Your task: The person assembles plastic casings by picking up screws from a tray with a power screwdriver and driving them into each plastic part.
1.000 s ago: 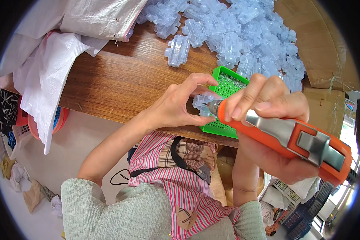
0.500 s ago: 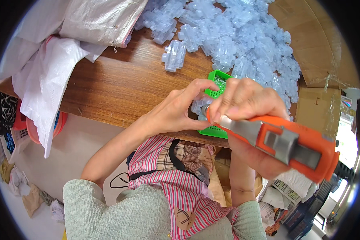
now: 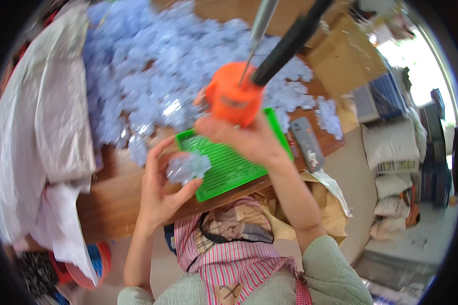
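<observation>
My left hand [image 3: 160, 188] has its thumb and fingers closed round a clear plastic part [image 3: 187, 166], above the left edge of a green perforated tray [image 3: 234, 175]. In my right hand [image 3: 252, 142] is an orange electric screwdriver [image 3: 233, 99], over the far side of that tray. Its cord end, with a thick black sleeve [image 3: 292, 44], points up toward me. The screwdriver's tip is hidden behind its body and my hand. Small metal pieces, blurred, lie in the tray's far left corner.
A large heap of similar clear plastic parts [image 3: 158, 76] covers the far table. Whitish sacking [image 3: 61, 101] hangs over the left side. Right of the tray lies a grey elongated object [image 3: 308, 144]. A cardboard box [image 3: 346, 53] stands at the far right.
The screwdriver has swung from slanting at the plastic part to nearly upright and apart from it. My left hand has drawn back left with the part. The view has turned, showing more tray.
</observation>
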Motion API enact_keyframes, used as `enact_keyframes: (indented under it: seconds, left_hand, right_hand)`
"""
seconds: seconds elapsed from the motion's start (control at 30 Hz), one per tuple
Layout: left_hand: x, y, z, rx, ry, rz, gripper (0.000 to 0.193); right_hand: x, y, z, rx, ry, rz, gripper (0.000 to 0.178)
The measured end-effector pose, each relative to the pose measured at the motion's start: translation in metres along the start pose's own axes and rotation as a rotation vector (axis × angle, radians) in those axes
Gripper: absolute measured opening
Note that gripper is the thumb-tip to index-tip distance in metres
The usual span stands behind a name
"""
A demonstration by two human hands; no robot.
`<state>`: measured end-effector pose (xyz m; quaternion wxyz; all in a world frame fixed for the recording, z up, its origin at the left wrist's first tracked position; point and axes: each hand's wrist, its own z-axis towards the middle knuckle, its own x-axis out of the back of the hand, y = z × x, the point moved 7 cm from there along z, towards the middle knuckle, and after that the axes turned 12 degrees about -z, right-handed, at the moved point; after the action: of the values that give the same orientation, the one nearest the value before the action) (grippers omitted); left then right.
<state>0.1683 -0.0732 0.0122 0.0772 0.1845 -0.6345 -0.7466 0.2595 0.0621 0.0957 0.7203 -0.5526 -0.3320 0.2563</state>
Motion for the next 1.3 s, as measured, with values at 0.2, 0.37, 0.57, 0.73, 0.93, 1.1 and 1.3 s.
enact_keyframes:
  seconds: [0.2, 0.37, 0.57, 0.73, 0.93, 1.1, 1.3]
  left_hand:
    - [-0.039, 0.022, 0.008, -0.035, -0.136, 0.025, 0.097]
    - [-0.075, 0.018, 0.018, -0.030, -0.315, 0.087, 0.098]
    - [-0.099, 0.042, 0.034, -0.387, -0.466, 0.608, 0.055]
    - [-0.058, 0.040, 0.041, -0.271, -0.301, 0.676, 0.049]
    - [-0.031, 0.058, 0.044, -0.388, -0.104, 0.820, 0.042]
    - [-0.019, 0.064, 0.045, -0.440, -0.029, 0.875, 0.038]
    - [-0.007, 0.061, 0.033, -0.385, 0.008, 0.937, 0.028]
  right_hand:
    - [0.011, 0.029, -0.062, -0.099, 0.039, -0.375, 0.063]
    - [0.037, 0.044, -0.117, -0.380, -0.078, -0.076, 0.046]
    - [0.126, 0.054, -0.231, -0.796, -0.120, -0.826, 0.037]
    - [0.134, 0.083, -0.285, -1.164, -0.217, -1.236, 0.041]
    - [0.122, 0.023, -0.205, -0.583, 0.132, -0.885, 0.026]
    - [0.122, 0.028, -0.140, -0.360, 0.219, -0.864, 0.024]
    - [0.079, 0.093, -0.082, -0.136, 0.284, -1.157, 0.031]
